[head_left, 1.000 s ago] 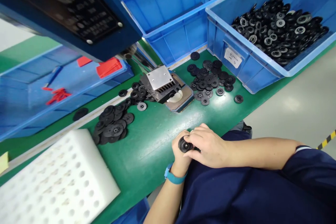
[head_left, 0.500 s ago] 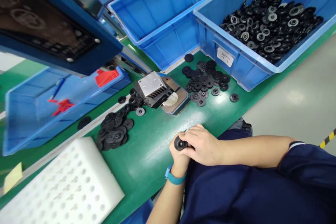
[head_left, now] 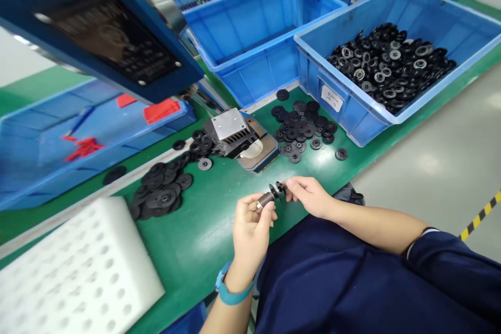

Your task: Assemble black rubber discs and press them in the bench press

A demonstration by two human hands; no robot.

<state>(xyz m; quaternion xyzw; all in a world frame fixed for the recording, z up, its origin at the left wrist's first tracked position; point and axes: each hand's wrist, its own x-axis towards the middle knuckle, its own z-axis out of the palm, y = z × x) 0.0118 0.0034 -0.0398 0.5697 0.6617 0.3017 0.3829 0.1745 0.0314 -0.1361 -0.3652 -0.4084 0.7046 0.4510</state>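
- Our left hand (head_left: 250,227) fingers pinch a shaft (head_left: 266,199).
- Our right hand (head_left: 309,194) grips a black disc (head_left: 280,188) (just beside it).
- Loose discs (head_left: 303,128) lie beyond.

Green counter (head_left: 203,229) runs diagonally, glossy, with a light glare near its middle. Grey floor (head_left: 442,162) to the right, smooth and faintly reflective; yellow-black tape (head_left: 479,217) at its right edge. Blue bins (head_left: 250,31) line the counter's far side, one more bin (head_left: 50,167) at left. Blue machine (head_left: 109,36) overhangs upper left. White foam block (head_left: 74,271) with holes at lower left. Bright, even lighting.
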